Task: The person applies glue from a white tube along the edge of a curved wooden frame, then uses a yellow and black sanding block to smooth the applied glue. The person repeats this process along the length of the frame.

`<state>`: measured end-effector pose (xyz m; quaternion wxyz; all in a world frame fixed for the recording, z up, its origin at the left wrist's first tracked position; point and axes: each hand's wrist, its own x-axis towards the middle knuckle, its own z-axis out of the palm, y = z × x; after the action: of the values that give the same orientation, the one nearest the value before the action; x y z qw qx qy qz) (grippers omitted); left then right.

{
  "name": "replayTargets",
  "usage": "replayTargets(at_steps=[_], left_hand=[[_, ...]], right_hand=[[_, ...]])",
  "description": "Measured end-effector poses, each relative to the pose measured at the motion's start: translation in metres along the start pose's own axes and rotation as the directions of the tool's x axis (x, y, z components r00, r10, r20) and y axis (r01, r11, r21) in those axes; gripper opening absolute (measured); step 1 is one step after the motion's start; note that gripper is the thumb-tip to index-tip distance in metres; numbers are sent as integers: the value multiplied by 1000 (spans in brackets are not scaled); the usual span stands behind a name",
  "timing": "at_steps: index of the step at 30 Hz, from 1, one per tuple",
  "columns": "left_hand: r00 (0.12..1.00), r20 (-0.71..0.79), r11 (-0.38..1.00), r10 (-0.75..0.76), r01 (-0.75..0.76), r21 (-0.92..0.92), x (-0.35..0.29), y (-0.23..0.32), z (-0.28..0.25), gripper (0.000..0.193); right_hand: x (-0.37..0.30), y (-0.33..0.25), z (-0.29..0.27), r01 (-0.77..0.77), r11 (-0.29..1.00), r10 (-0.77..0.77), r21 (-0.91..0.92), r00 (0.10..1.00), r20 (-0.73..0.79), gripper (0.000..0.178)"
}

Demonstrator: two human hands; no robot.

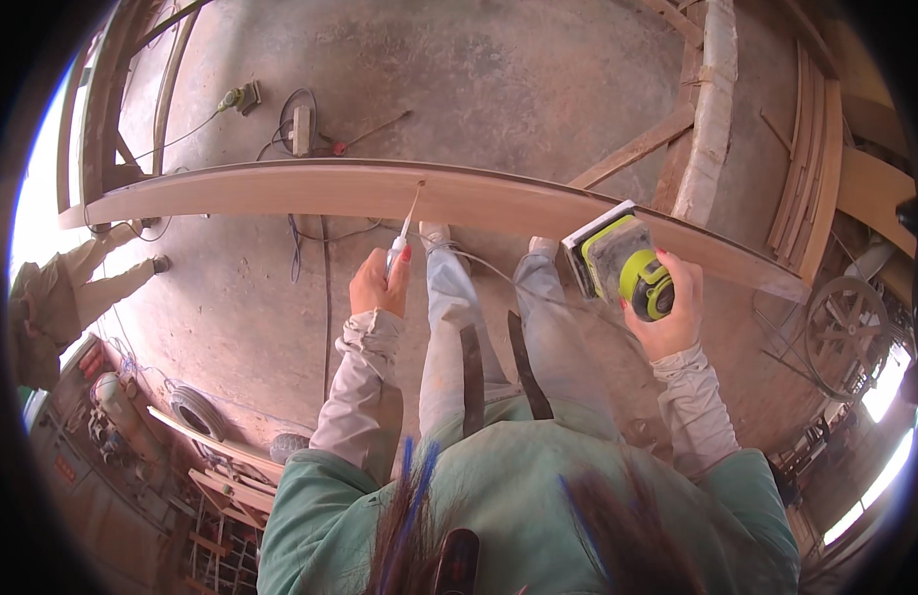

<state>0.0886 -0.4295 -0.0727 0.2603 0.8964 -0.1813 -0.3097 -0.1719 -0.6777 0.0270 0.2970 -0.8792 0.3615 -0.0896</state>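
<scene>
— What's in the left hand (377, 285)?
— A thin white tool (403, 234), clenched, its tip touching the long wooden plank (310, 190) across the upper frame.
— And the right hand (669, 315)?
— Grasping a sander (622, 263), centre right, against the plank's near edge.

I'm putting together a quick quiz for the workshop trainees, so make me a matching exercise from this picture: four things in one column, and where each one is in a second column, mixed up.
Things:
1. Yellow-green and grey sander
2. Thin white tube-like tool
3. Long wooden plank
4. Spoked wheel

Places:
A. On the floor at the far right
B. In the left hand, tip at the plank's edge
C. Stretching across the view in front of the person
D. In the right hand, on the plank

Pairs: 1-D, 2-B, 3-C, 4-A
</scene>
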Motion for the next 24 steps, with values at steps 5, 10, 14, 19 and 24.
replayTargets(at_steps=[5, 10, 14, 19, 24], left_hand=[[1000, -3, 999, 30, -29, 12, 4, 1, -1, 46], [1000, 6, 1000, 2, -2, 21, 2, -4, -5, 46], [1000, 22, 1000, 13, -13, 24, -2, -18, -9, 45], [1000, 14, 998, -9, 10, -69, -4, -37, -9, 44], [998, -62, 950, -14, -6, -311, -8, -38, -13, 40]], right_hand=[[0, -2, 2, -5, 1000, 5, 1, 1000, 2, 76], [0, -3, 3, -17, 1000, 17, -13, 1000, 19, 73], [2, -7, 5, -27, 999, 28, -24, 999, 28, 71], [13, -17, 14, 32, 997, -32, -73, 999, 1, 72], [32, -22, 37, -51, 994, 60, -97, 994, 95, 70]])
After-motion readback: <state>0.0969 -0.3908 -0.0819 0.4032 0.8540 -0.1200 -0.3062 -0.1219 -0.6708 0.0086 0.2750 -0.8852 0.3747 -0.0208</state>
